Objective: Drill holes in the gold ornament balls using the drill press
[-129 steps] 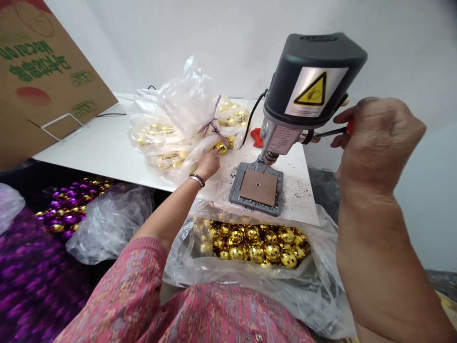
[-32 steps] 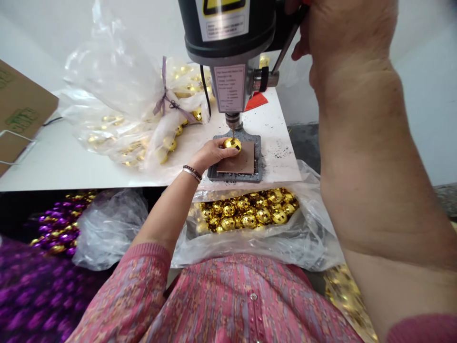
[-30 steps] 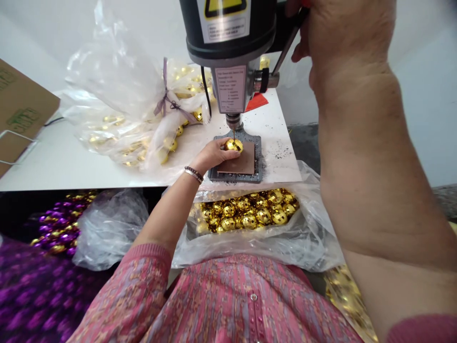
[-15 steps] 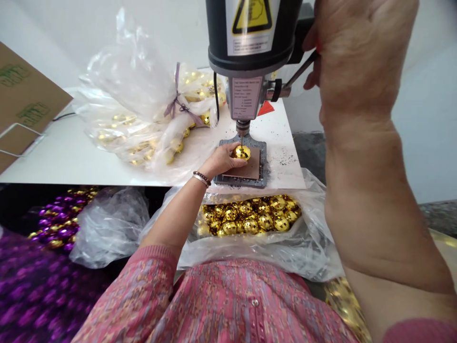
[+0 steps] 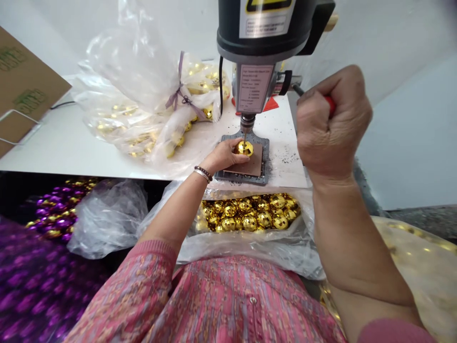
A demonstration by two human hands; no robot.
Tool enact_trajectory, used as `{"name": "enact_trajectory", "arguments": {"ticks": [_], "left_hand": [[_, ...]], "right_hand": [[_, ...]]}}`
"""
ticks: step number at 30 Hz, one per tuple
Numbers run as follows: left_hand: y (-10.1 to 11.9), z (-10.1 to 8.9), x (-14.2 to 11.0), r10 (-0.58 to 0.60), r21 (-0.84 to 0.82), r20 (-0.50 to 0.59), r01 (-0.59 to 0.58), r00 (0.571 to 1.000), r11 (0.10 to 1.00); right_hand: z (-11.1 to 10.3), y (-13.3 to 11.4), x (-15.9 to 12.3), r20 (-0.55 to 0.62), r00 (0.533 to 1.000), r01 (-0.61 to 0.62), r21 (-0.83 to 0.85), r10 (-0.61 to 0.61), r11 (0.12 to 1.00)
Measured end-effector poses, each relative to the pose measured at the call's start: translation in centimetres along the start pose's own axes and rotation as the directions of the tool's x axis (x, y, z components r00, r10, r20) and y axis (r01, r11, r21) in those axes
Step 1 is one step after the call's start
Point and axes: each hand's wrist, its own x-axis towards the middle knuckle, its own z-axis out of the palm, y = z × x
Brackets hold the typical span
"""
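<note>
My left hand (image 5: pixel 228 155) grips a shiny gold faceted ball (image 5: pixel 244 148) between thumb and fingers. The ball rests on a brown square pad (image 5: pixel 250 166) over the grey base (image 5: pixel 264 152) of a bench drill press (image 5: pixel 264 33). Directly above, the thin drill bit (image 5: pixel 245 136) meets the top of the ball; whether it has entered cannot be made out. My right hand (image 5: pixel 333 121) is wrapped round the press's feed lever (image 5: pixel 298 89), whose red knob (image 5: pixel 331 105) shows between the fingers.
Below the table edge, an open plastic bag (image 5: pixel 250 245) holds several gold balls (image 5: pixel 264 219). A tied clear bag (image 5: pixel 124 95) lies left on the white table (image 5: pixel 43 152). Purple and gold balls (image 5: pixel 59 209) are at lower left, a cardboard box (image 5: pixel 32 81) at far left. Dark shavings surround the base.
My right hand has come down with the lever, from beside the motor housing to a lower position. My left hand still holds the ball under the bit. The view has shifted slightly.
</note>
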Motion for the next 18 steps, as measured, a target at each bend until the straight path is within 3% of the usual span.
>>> {"name": "enact_trajectory", "arguments": {"ticks": [8, 14, 18], "left_hand": [[-0.9, 0.5, 0.4, 0.056, -0.053, -0.008, -0.056, 0.998, 0.997], [-0.7, 0.5, 0.2, 0.058, -0.058, -0.014, -0.059, 0.998, 0.997], [-0.7, 0.5, 0.2, 0.054, -0.052, -0.02, -0.055, 0.998, 0.997]], "right_hand": [[0.8, 2.5, -1.9, -0.052, 0.995, 0.081, -0.024, -0.082, 0.996], [2.2, 4.6, -3.7, -0.184, 0.971, 0.152, -0.011, -0.152, 0.988], [3.0, 4.8, -4.8, -0.228, 0.957, 0.194, 0.035, -0.181, 0.98]]}}
